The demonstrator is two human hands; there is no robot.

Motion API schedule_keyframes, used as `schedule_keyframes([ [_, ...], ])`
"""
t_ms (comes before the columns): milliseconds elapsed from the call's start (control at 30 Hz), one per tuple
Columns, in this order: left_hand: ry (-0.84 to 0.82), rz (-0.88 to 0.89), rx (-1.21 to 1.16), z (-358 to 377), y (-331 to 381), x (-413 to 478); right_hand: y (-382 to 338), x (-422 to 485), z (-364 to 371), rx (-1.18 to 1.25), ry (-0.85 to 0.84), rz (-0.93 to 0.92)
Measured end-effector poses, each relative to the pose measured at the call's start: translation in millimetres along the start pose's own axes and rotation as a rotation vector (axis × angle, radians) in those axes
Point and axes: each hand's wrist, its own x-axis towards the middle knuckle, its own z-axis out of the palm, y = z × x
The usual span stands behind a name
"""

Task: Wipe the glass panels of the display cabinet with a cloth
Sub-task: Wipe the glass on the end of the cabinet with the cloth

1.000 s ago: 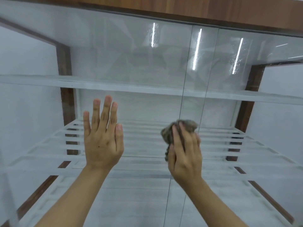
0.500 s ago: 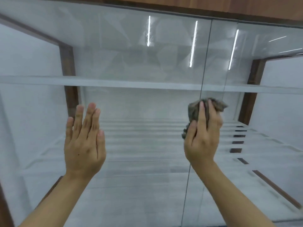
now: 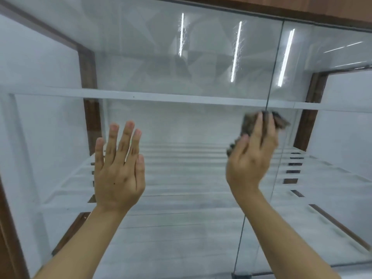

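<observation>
Head view: the display cabinet's front is two clear glass panels, a wide left panel (image 3: 181, 67) and a right panel (image 3: 326, 137), meeting at a thin dark vertical seam (image 3: 271, 77).

Around:
- Brown wood-grain top rail (image 3: 322, 7) along the upper edge.
- Dark wood posts behind the glass, one left (image 3: 88, 77) and one right (image 3: 308, 121).
- A flat white shelf (image 3: 161, 97) runs horizontally across the cabinet behind both panels.
- Pale slatted base (image 3: 181, 158) lower down.
- Reflected light strips (image 3: 236, 51) sit on the upper glass, with smeary streaks beside them.

Cloth (image 3: 248, 123): dark grey-brown, crumpled and fuzzy. It sits right on the seam, just under the shelf line. The picture is motion-blurred there.

Right hand (image 3: 249, 164): fingers wrapped over the cloth, gripping it and holding it to the glass. The hand hides the lower half of the cloth.

Left hand (image 3: 118, 174): released, fingers straight and slightly spread, palm towards the left panel, well apart from the cloth. Can't tell if it touches the glass.
</observation>
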Motion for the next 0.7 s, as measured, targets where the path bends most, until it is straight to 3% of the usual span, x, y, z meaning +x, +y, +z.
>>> schedule_keyframes([
  [67,0.001,0.004,0.001,-0.2,-0.3,0.4,-40.1,8.6,20.3,0.063,-0.009,-0.083],
  [133,0.0,0.008,0.001,-0.7,-2.0,0.5,-53.5,-35.5,19.9,0.063,-0.165,-0.301],
  [233,-0.009,0.017,0.0,-1.2,-3.0,0.6,-9.6,-109.0,-18.6,-0.022,-0.378,-0.449],
  [333,-0.005,0.008,0.001,-1.4,0.2,0.1,35.2,-84.1,-32.5,-0.041,-0.23,-0.223],
  [400,-0.003,0.01,0.004,-1.2,0.7,0.5,22.7,-29.2,-16.1,-0.035,-0.038,0.006],
  [467,-0.006,0.009,0.005,-1.2,0.0,0.3,-17.0,14.3,10.3,0.016,0.049,0.067],
  [533,-0.004,0.01,-0.001,-1.2,-1.1,1.0,-55.9,5.3,27.3,0.071,-0.019,-0.121],
  [600,-0.005,0.016,-0.004,-1.4,-2.3,1.7,-62.9,-53.4,21.7,0.049,-0.211,-0.348],
  [700,-0.006,0.013,-0.012,-1.8,-2.8,1.4,-15.1,-116.9,-16.2,-0.031,-0.358,-0.432],
])
